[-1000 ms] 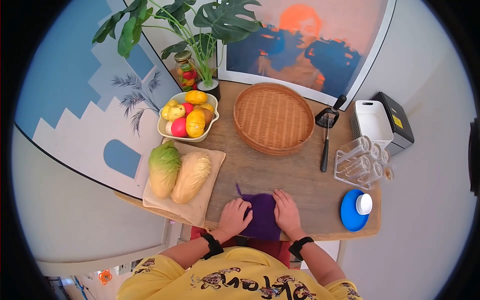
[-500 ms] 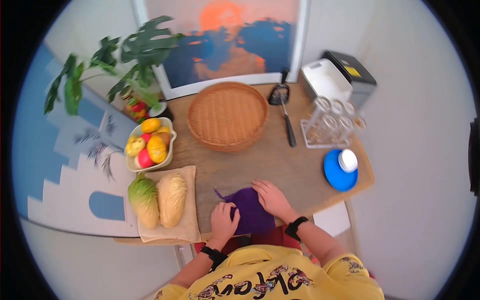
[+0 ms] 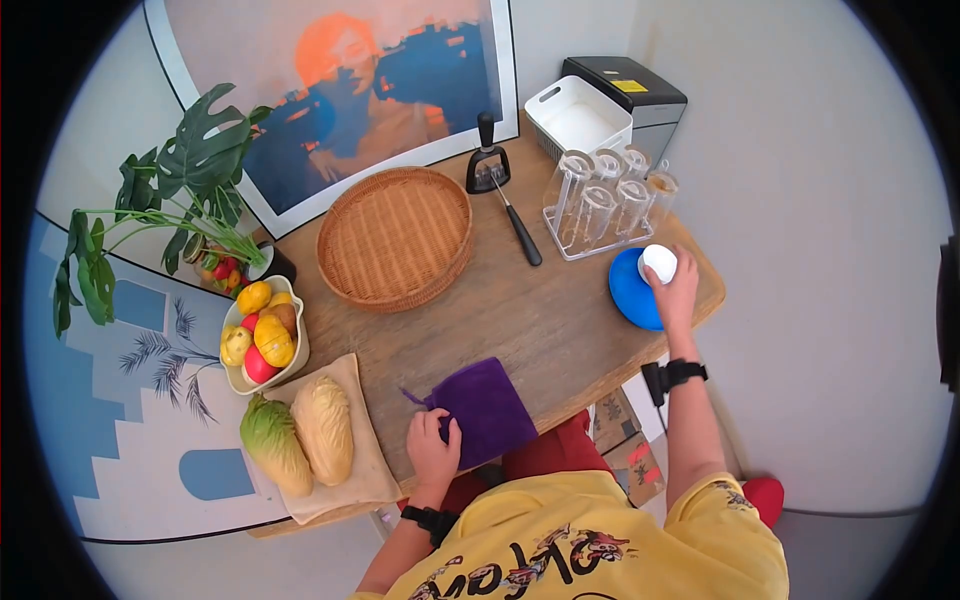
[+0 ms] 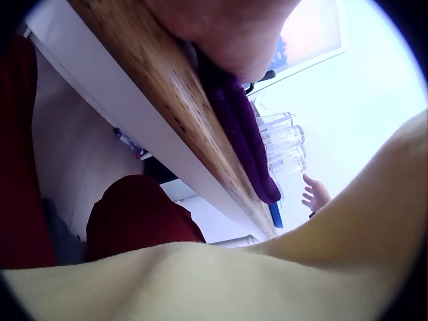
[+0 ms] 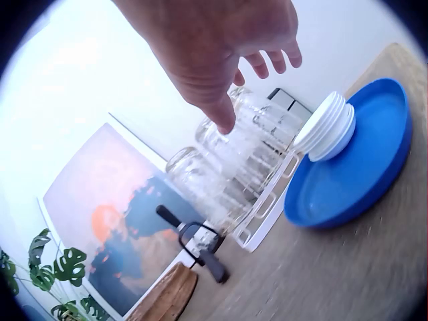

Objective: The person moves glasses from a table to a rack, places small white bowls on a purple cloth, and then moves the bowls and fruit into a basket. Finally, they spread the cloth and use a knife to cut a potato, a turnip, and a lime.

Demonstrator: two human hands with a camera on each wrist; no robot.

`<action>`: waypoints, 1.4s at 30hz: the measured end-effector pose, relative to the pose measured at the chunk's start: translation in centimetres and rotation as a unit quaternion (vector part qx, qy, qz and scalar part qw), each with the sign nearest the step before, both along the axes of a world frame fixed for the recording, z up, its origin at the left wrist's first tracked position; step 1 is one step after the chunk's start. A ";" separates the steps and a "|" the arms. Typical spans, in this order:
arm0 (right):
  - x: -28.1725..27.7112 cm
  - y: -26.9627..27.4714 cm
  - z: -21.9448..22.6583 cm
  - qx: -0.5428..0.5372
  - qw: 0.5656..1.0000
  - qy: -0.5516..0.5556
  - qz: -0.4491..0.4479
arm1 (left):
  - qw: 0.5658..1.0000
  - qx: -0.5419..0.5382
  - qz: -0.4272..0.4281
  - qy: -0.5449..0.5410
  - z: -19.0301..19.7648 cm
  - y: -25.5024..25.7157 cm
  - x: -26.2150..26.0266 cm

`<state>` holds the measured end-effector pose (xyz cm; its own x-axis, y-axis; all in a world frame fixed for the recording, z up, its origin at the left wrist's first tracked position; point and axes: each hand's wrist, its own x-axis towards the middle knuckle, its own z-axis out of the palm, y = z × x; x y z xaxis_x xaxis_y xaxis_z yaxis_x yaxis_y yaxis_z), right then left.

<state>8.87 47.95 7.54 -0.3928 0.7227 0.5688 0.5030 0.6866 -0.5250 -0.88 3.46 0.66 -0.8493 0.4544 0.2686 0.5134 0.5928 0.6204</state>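
A purple drawstring pouch (image 3: 483, 410) lies flat at the table's front edge, its cord end sticking out on the left. My left hand (image 3: 433, 450) holds the pouch's left edge, with purple cloth showing between thumb and fingers. In the left wrist view the pouch (image 4: 242, 137) appears from the side, partly hidden by the hand. On the right, my right hand (image 5: 227, 53) hovers over a stack of small white dishes (image 5: 328, 127), its fingers spread and apart from them. The stack stands on a blue plate (image 5: 364, 170).
A rack of upside-down glasses (image 3: 605, 205) stands just behind the plate. A woven basket (image 3: 395, 240), a black-handled tool (image 3: 522, 235) and a white bin (image 3: 580, 115) are farther back. Left are two cabbages (image 3: 322, 430) on a cloth and a fruit bowl (image 3: 303, 335).
My right hand has left the pouch and reached right to the white dishes. My left hand stays at the pouch's left edge. The head view has turned to the right.
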 end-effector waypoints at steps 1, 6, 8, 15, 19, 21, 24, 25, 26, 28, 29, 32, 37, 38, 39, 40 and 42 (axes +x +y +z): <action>0.0 1.4 -0.1 -0.022 0.999 -0.040 -0.019 | 1.000 -0.003 0.001 0.005 0.0 0.0 0.0; -0.2 8.7 -4.7 -0.107 0.985 -0.139 0.004 | 1.000 -0.004 0.026 0.004 0.2 0.2 0.1; -0.4 10.3 -6.7 -0.144 0.978 -0.150 0.025 | 1.000 -0.007 0.016 0.014 0.2 0.2 0.2; -0.5 11.1 -8.3 -0.115 0.973 -0.198 0.010 | 0.998 0.006 0.045 0.033 0.3 0.2 0.3; -0.2 11.9 -8.7 -0.084 0.971 -0.222 0.020 | 0.999 -0.001 0.038 0.030 0.5 0.1 0.4; -0.9 11.5 -8.3 -0.071 0.970 -0.232 0.020 | 0.999 0.004 0.035 0.030 0.5 0.1 0.3; -0.6 10.6 -7.6 -0.079 0.966 -0.247 0.000 | 0.998 0.013 0.040 0.039 0.6 0.1 0.4; -0.7 10.2 -7.2 -0.085 0.965 -0.247 -0.012 | 0.998 0.013 0.040 0.042 0.7 0.1 0.4; -0.8 9.9 -7.0 -0.091 0.965 -0.246 -0.024 | 0.998 0.012 0.040 0.045 0.6 0.1 0.4; -0.9 9.9 -6.9 -0.082 0.964 -0.251 -0.024 | 0.998 0.017 0.041 0.043 0.5 0.1 0.4; -0.9 9.8 -6.9 -0.077 0.965 -0.251 -0.026 | 0.998 0.021 0.040 0.045 0.4 0.0 0.5; -0.9 10.6 -7.3 -0.091 0.967 -0.239 -0.010 | 0.998 0.025 0.036 0.034 0.7 -0.1 0.5; -0.4 11.3 -8.1 -0.059 0.980 -0.189 0.023 | 0.998 0.024 0.034 0.036 0.7 -0.3 0.5; -0.4 11.0 -8.1 -0.059 0.982 -0.180 0.012 | 0.998 0.022 0.030 0.043 0.6 -0.3 0.5; -0.5 10.8 -8.1 -0.049 0.986 -0.161 0.002 | 0.998 0.023 0.036 0.044 0.6 -0.3 0.5; -0.7 10.4 -7.8 -0.048 0.986 -0.162 0.007 | 0.998 0.025 0.034 0.045 0.6 -0.3 0.5; -0.3 8.7 -6.5 -0.022 0.992 -0.104 0.062 | 0.998 0.027 0.030 0.044 0.5 -0.4 0.5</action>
